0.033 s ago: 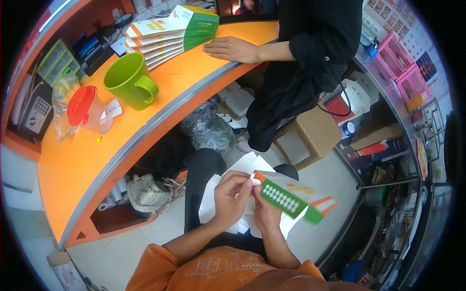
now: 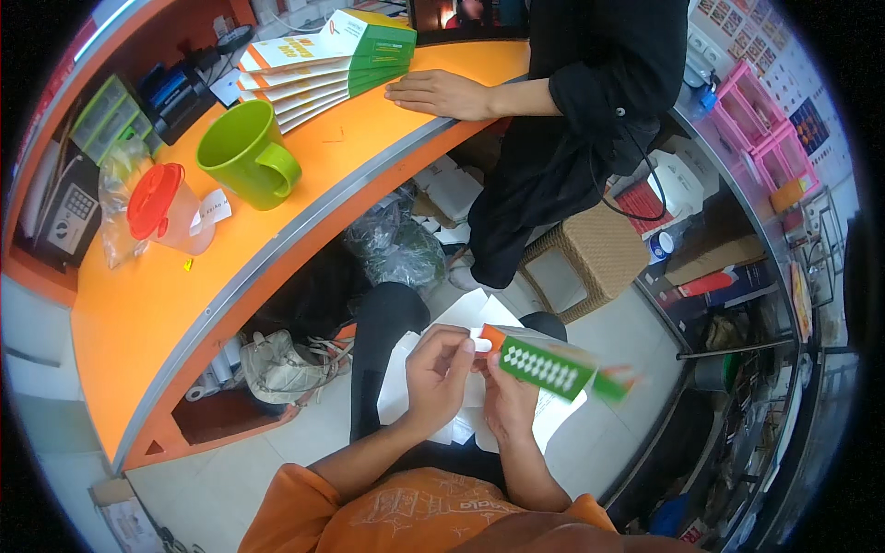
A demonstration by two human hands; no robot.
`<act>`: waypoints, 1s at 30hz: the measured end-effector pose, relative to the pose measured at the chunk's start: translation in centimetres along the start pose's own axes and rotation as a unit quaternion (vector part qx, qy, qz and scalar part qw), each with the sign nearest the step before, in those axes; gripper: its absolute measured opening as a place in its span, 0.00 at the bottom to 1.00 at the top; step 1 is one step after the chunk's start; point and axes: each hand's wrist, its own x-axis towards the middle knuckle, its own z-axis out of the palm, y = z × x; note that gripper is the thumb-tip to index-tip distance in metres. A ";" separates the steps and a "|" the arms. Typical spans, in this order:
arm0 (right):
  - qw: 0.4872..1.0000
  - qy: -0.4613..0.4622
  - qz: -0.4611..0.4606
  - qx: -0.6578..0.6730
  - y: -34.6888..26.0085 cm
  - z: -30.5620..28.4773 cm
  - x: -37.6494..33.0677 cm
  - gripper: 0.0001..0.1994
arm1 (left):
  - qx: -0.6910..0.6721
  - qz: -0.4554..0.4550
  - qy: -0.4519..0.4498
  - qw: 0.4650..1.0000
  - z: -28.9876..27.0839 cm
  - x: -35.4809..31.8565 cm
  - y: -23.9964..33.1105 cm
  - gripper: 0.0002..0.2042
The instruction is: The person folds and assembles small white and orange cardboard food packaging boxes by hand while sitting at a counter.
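Above my lap I hold a slim green, white and orange cardboard box (image 2: 544, 366), its far right end blurred by motion. My right hand (image 2: 509, 398) is closed around the box's near left part from below. The fingers of my left hand (image 2: 439, 373) pinch a small white flap (image 2: 479, 340) at the orange-edged left end. The fingertips partly hide that flap. Beneath both hands, white sheets of paper or card (image 2: 400, 376) lie spread over my knees.
On the curved orange counter (image 2: 304, 217) stand a green mug (image 2: 241, 155), a red-lidded plastic jug (image 2: 171, 207) and a fanned stack of similar boxes (image 2: 327, 64). Another person's hand (image 2: 441, 95) rests there. A woven stool (image 2: 590, 263) and a plastic bag (image 2: 396, 244) are on the floor.
The box's far right end has swung slightly upward, and more of its green side faces me. Both hands stay nearly where they were.
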 end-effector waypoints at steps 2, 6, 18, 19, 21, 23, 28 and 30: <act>1.000 -0.017 -0.014 0.010 -0.3 0.2 0.4 0.16 | 0.010 -0.009 0.001 1.000 -0.2 -0.1 -0.1 0.04; 0.998 -0.052 -0.018 -0.007 -0.3 0.4 0.3 0.14 | 0.064 0.053 0.008 0.997 0.3 0.0 0.1 0.04; 0.924 0.013 -0.092 -0.372 1.1 -1.7 -1.0 0.15 | -0.098 -0.028 -0.002 0.995 -0.1 0.4 0.6 0.04; 0.936 0.004 -0.073 -0.346 0.4 -1.2 -0.7 0.17 | -0.097 -0.024 -0.004 0.995 -0.1 0.4 0.7 0.05; 0.960 -0.006 -0.065 -0.272 0.0 -0.7 -0.6 0.19 | -0.068 0.006 -0.004 0.998 0.0 0.4 0.6 0.05; 0.973 -0.018 -0.046 -0.225 -0.6 -0.6 -0.4 0.22 | -0.038 0.036 -0.006 0.999 0.1 0.5 0.6 0.06; 0.989 -0.019 -0.026 -0.147 -0.2 -0.8 -0.1 0.22 | 0.001 0.063 -0.021 0.998 0.1 0.6 0.9 0.06; 0.985 -0.016 -0.027 -0.171 0.6 -1.9 0.2 0.21 | -0.020 0.041 -0.038 0.998 -0.2 1.0 1.1 0.07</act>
